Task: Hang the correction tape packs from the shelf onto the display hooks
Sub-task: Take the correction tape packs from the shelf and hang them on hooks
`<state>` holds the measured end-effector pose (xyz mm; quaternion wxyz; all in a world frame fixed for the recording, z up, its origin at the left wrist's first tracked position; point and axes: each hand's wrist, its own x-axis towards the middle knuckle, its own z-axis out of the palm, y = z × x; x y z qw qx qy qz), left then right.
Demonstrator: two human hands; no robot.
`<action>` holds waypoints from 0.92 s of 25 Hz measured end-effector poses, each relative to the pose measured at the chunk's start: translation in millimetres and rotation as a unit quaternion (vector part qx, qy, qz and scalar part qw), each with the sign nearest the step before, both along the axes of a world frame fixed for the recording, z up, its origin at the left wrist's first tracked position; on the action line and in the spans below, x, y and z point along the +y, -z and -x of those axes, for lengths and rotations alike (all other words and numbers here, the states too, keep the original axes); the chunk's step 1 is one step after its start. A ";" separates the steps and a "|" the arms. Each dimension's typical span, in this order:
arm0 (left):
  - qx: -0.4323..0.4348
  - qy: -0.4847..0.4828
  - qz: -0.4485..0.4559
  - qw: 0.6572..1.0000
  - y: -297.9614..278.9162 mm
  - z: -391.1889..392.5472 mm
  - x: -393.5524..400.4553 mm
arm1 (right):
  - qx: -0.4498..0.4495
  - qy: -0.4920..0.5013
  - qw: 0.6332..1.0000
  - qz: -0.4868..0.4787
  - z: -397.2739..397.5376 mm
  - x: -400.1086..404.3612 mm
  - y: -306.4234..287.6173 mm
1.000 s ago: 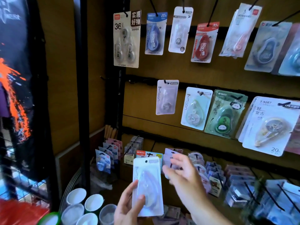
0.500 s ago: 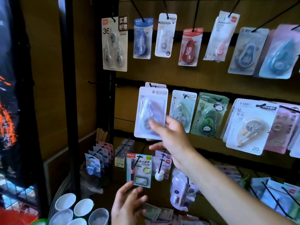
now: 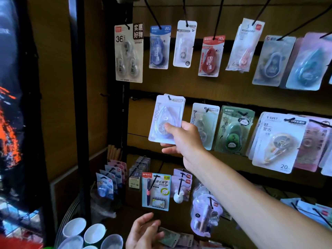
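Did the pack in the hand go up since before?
Yes. The pack rose from low by the shelf to the middle-row hook, held by the right hand.

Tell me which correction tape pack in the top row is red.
The red MOSY pack, fourth from the left in the top row. Its neighbours on either side are white or clear, and the other MOSY pack, second from the left, is blue.

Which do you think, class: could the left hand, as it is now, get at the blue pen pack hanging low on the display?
Probably yes. The left hand is open, holds nothing and sits just below the blue pen pack, with nothing between them. The right hand is busy higher up.
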<state>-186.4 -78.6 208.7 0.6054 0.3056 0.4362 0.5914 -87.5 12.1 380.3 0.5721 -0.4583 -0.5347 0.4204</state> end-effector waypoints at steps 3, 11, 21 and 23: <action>0.107 0.115 0.076 0.985 -0.7 10.9 -5.9 | -0.015 0.022 1.000 0.010 -1.6 11.4 2.2; 0.018 0.004 0.013 1.000 23.0 -7.3 2.9 | -0.030 0.060 0.996 0.052 -4.7 61.2 1.4; 0.030 -0.147 0.022 0.988 47.5 -12.9 8.2 | 0.076 -0.054 0.982 0.166 -44.9 -26.4 115.9; 0.064 -0.149 0.039 0.986 76.9 -17.8 11.0 | 0.049 -0.094 0.969 0.222 -53.5 -55.4 171.9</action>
